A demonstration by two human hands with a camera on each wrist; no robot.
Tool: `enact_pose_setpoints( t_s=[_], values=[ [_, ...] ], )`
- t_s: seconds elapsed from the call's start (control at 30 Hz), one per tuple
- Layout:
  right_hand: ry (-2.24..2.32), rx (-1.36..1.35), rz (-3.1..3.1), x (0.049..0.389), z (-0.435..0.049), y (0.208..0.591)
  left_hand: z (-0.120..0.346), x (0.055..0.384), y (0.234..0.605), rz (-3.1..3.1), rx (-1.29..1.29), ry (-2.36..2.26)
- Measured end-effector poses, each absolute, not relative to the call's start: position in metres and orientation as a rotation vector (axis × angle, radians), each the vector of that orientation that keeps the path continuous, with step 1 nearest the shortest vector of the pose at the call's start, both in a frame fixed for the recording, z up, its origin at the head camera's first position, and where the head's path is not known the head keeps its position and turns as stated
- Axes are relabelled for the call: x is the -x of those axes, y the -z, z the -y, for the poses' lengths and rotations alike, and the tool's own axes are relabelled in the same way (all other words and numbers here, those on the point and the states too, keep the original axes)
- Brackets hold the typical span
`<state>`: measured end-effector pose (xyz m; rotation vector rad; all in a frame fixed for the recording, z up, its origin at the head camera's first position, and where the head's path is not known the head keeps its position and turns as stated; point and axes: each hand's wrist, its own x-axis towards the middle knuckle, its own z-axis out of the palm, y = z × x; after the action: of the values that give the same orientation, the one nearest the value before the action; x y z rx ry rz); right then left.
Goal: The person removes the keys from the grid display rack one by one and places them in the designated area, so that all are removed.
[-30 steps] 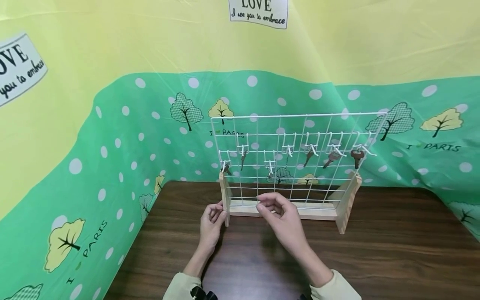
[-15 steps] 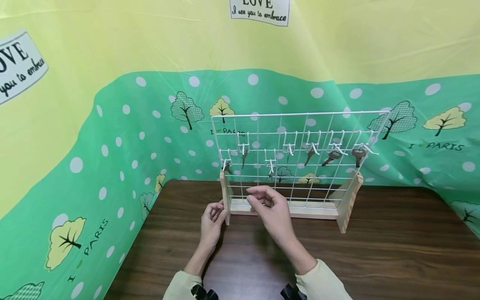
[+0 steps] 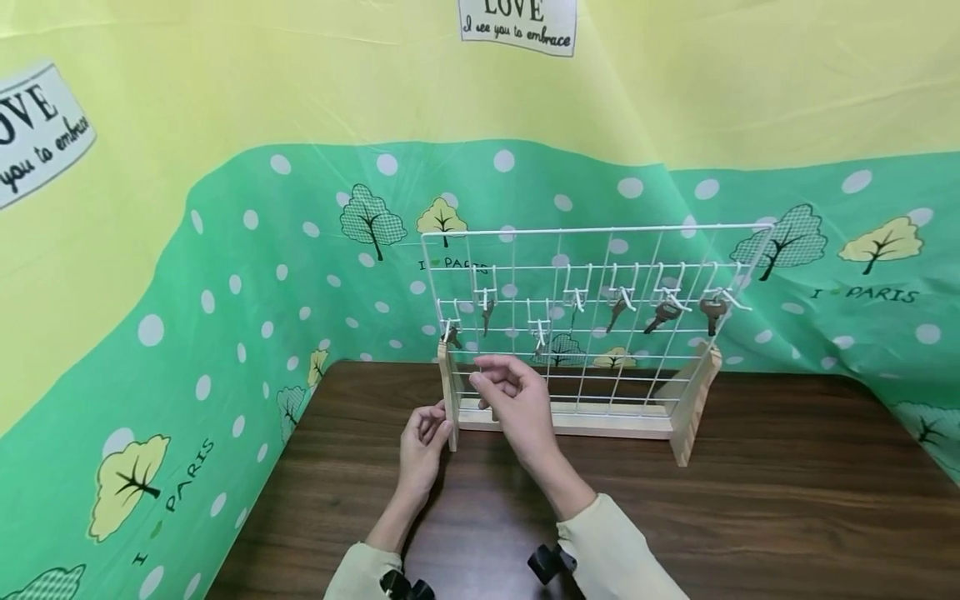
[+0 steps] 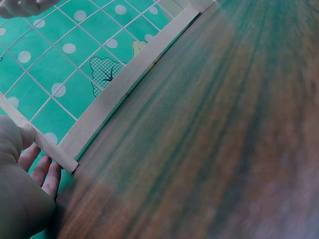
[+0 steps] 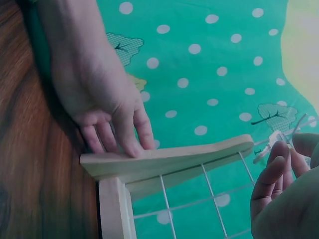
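A white wire grid (image 3: 585, 228) stands on the table in a wooden stand (image 3: 618, 423). Several white hooks on the grid carry keys, among them a key at the far left (image 3: 452, 336) and one at the far right (image 3: 713, 315). My left hand (image 3: 422, 446) holds the stand's left side panel (image 3: 448, 379) low down, thumb and fingers at its edge. In front of the grid's lower left part hovers my right hand (image 3: 519, 408), fingers loosely bent, with a gap between thumb and index finger. In the right wrist view its fingertips appear near a hook (image 5: 275, 138); contact is unclear.
The dark brown wooden table (image 3: 787, 483) extends on both sides of the stand. A green and yellow cloth (image 3: 247, 250) with trees and dots hangs behind and to the left. Black wrist devices (image 3: 551, 562) sit near the sleeves.
My right hand has moved left and slightly up in front of the grid, toward the leftmost hook. My left hand has stayed on the side panel.
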<state>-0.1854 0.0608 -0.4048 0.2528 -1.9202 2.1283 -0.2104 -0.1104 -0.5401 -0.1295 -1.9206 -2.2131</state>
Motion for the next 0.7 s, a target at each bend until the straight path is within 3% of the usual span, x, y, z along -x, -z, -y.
enact_pose_setpoints(
  t_s=[0.7],
  values=[
    [-2.271,-0.228,1.823,0.210,-0.040,0.396,0.111,0.210,0.538,1.921,0.127,2.211]
  ],
)
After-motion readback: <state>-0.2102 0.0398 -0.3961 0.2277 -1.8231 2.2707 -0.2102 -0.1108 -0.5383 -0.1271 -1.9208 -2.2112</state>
